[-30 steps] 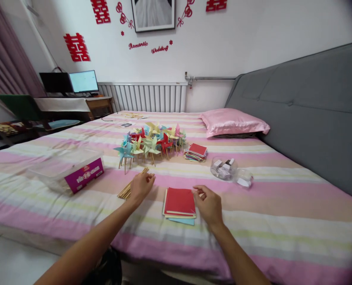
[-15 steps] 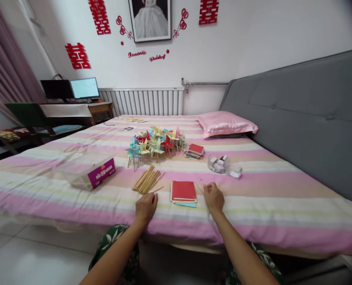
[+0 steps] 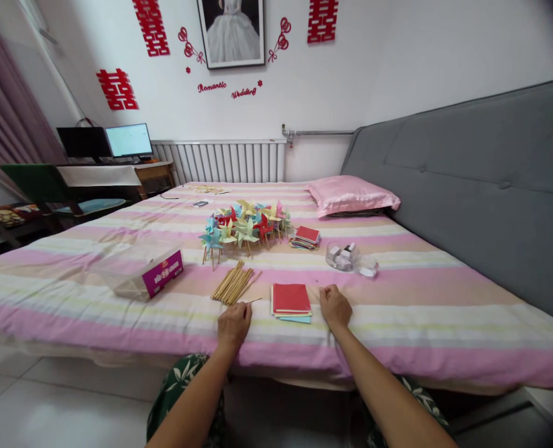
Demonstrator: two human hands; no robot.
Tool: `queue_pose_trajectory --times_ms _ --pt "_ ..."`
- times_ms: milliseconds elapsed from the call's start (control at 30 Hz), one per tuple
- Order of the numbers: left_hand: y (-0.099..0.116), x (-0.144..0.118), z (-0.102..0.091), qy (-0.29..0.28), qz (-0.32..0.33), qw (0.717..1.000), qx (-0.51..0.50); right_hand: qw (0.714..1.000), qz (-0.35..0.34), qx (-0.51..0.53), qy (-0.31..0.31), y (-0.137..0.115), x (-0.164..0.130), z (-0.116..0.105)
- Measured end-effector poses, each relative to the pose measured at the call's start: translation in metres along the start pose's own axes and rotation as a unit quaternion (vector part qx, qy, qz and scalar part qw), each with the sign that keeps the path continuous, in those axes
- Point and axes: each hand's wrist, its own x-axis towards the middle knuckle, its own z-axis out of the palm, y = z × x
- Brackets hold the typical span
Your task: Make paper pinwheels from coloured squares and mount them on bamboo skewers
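Note:
My left hand [image 3: 234,323] rests near the bed's front edge with its fingers curled. A thin wooden stick [image 3: 255,300] juts out from its fingertips. Just beyond lies a bundle of brown sticks [image 3: 231,285]. Between my hands is a stack of square paper sheets [image 3: 291,298], red on top with yellow and blue edges showing below. Right of this stack, my right hand [image 3: 336,308] has its fingers closed together; what they hold, if anything, is hidden. Farther back stand several colourful paper pinwheels [image 3: 245,230] in a cluster.
A clear plastic box with a purple label [image 3: 163,274] sits at left. Behind the paper are a second paper stack [image 3: 305,236] and a clear container with small white pieces [image 3: 342,255]. A pink pillow [image 3: 354,194] lies by the grey headboard [image 3: 482,149].
The view has shifted slightly. The thin stick by my left fingertips lies flatter than before. A faint thin thing beside my right fingertips no longer shows. The other objects stay put.

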Motion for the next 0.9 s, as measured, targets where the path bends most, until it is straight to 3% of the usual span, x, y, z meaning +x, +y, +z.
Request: queue_pose_trajectory --times_ms 300,667,900 --pt "-0.001 0.001 0.007 -0.010 -0.020 1.000 -0.001 1.000 0.000 -0.013 0.004 0.006 0.004 0.006" --pt "0.006 0.005 0.001 -0.016 -0.113 0.993 -0.027 1.000 -0.007 0.003 0.012 0.009 0.003 0.006" --pt "0.017 0.026 -0.003 -0.035 -0.172 0.983 -0.048 1.000 -0.008 0.014 0.022 0.009 0.005 0.007"
